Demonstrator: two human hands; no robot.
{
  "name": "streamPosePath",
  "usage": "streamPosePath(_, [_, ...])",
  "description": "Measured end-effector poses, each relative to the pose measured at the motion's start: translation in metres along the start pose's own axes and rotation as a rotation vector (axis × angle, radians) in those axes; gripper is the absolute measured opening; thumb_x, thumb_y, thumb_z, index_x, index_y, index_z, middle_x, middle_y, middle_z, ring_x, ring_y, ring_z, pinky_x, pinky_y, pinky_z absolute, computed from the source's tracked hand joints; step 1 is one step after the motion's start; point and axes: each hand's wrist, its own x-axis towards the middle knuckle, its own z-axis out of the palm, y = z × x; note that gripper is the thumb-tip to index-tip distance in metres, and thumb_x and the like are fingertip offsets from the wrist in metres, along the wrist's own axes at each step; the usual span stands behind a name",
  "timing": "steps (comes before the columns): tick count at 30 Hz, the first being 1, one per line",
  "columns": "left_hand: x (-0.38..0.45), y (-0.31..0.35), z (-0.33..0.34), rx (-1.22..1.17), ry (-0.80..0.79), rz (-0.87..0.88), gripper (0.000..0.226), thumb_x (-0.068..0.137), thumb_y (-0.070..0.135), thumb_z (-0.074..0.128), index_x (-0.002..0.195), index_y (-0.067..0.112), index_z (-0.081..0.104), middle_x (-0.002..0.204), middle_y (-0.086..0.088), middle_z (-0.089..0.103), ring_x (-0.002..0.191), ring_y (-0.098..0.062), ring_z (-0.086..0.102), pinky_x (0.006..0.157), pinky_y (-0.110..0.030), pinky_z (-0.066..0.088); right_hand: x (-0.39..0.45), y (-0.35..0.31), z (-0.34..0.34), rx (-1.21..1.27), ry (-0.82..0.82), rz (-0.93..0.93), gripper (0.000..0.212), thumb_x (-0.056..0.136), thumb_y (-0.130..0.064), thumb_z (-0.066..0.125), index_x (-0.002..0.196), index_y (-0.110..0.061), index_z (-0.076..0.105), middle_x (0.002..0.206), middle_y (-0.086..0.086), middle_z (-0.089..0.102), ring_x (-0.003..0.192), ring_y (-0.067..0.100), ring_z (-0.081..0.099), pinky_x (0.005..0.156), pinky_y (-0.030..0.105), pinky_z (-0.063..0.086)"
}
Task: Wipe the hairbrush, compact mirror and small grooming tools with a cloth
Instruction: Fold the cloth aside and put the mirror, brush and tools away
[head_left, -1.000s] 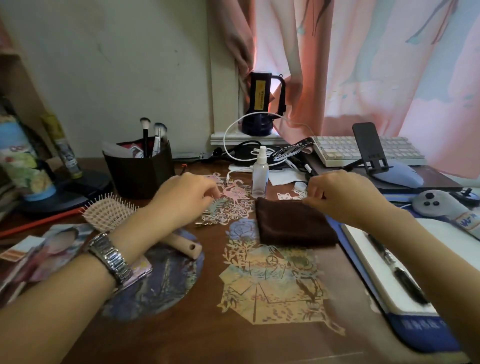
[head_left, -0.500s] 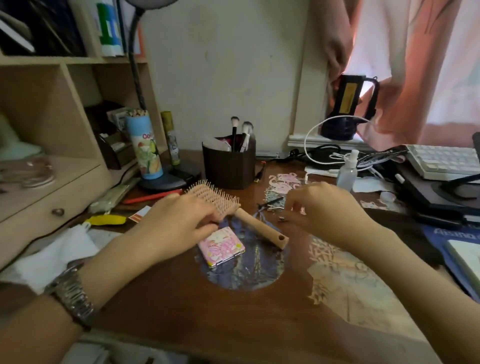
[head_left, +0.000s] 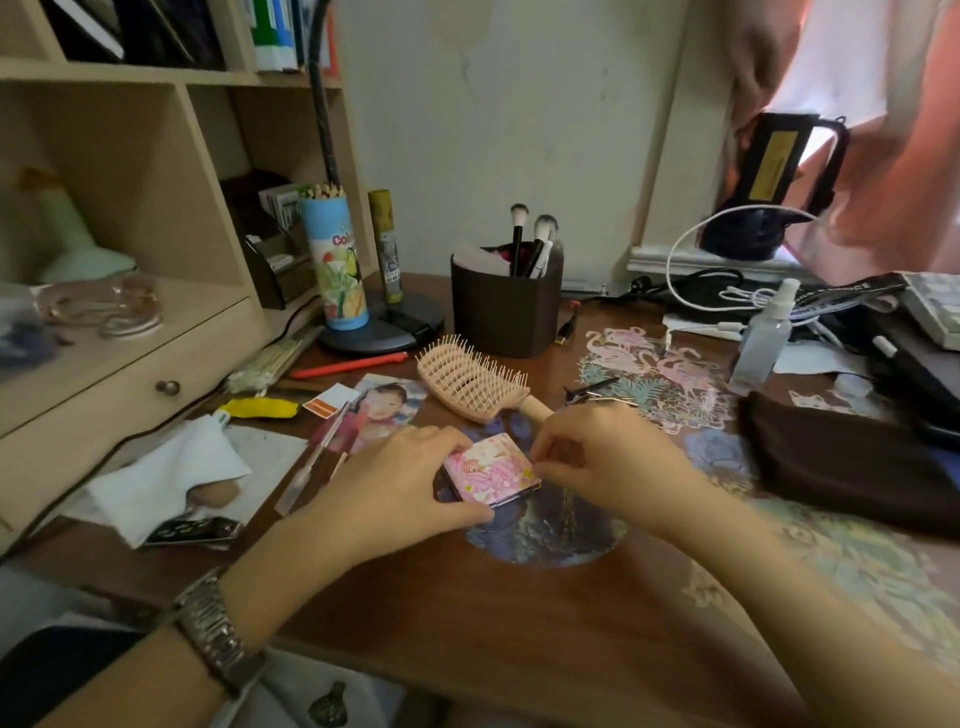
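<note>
Fingers of left hand (head_left: 400, 483) and right hand (head_left: 602, 457) pinch opposite edges of square pink illustrated compact mirror (head_left: 491, 475) between them; folded brown cloth (head_left: 841, 462) lies rightward, nearer the right hand.

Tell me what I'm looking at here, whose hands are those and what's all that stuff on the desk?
No machine here. A person wears a camera on their head, so you see their own two hands from above. The left hand, with a wristwatch, and the right hand both hold a small pink compact mirror over the brown desk. Just behind lies a hairbrush, with small metal grooming tools beside it. The dark brown cloth for wiping waits folded on the right. A dark cup holds makeup brushes.
</note>
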Motion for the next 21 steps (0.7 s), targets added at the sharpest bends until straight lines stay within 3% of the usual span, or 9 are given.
streamPosePath(5, [0.008,-0.001,0.005,-0.049,0.006,0.024,0.067,0.072,0.064,0.064,0.130,0.036,0.044,0.131,0.016,0.048,0.119,-0.002,0.040,0.089,-0.022,0.034,-0.008,0.003,-0.004,0.044,-0.011,0.015,0.012,0.082,-0.031,0.071,0.094,-0.026,0.070,0.074,-0.020,0.051,0.068,0.001,0.049,0.067,0.026,0.050])
streamPosePath(8, [0.006,-0.002,0.004,-0.054,-0.019,0.040,0.067,0.071,0.065,0.065,0.129,0.039,0.043,0.131,0.017,0.046,0.117,-0.001,0.039,0.091,-0.023,0.035,-0.012,0.003,-0.009,0.078,-0.019,0.034,0.018,0.081,-0.032,0.072,0.098,-0.027,0.069,0.072,-0.023,0.049,0.064,-0.005,0.048,0.061,0.013,0.040])
streamPosePath(10, [0.002,-0.001,0.003,-0.059,-0.058,0.059,0.068,0.070,0.066,0.065,0.128,0.041,0.041,0.129,0.019,0.045,0.114,0.002,0.039,0.090,-0.021,0.037,-0.014,0.003,-0.011,0.096,-0.035,0.054,0.025,0.081,-0.036,0.071,0.104,-0.028,0.067,0.071,-0.023,0.047,0.064,-0.007,0.048,0.058,0.011,0.037])
streamPosePath(17, [-0.004,0.005,0.001,-0.076,-0.119,0.125,0.072,0.069,0.067,0.065,0.131,0.048,0.034,0.118,0.025,0.039,0.103,0.007,0.037,0.078,-0.012,0.035,-0.012,-0.002,0.000,0.082,-0.122,0.017,0.030,0.092,-0.025,0.059,0.121,-0.032,0.056,0.078,-0.025,0.038,0.074,0.002,0.044,0.075,0.036,0.050])
streamPosePath(19, [-0.003,0.004,0.000,-0.078,-0.130,0.141,0.075,0.069,0.067,0.065,0.134,0.049,0.032,0.126,0.024,0.039,0.106,0.007,0.036,0.082,-0.014,0.036,-0.012,-0.003,0.001,0.089,-0.146,-0.003,0.029,0.094,-0.024,0.056,0.121,-0.031,0.056,0.082,-0.032,0.035,0.073,-0.003,0.043,0.075,0.038,0.051])
streamPosePath(21, [-0.002,0.002,-0.002,-0.070,-0.118,0.149,0.078,0.068,0.068,0.065,0.136,0.048,0.031,0.133,0.024,0.040,0.112,0.007,0.037,0.089,-0.018,0.038,-0.014,-0.003,0.002,0.096,-0.154,-0.021,0.027,0.095,-0.022,0.054,0.120,-0.029,0.057,0.097,-0.031,0.046,0.080,0.001,0.050,0.076,0.040,0.052])
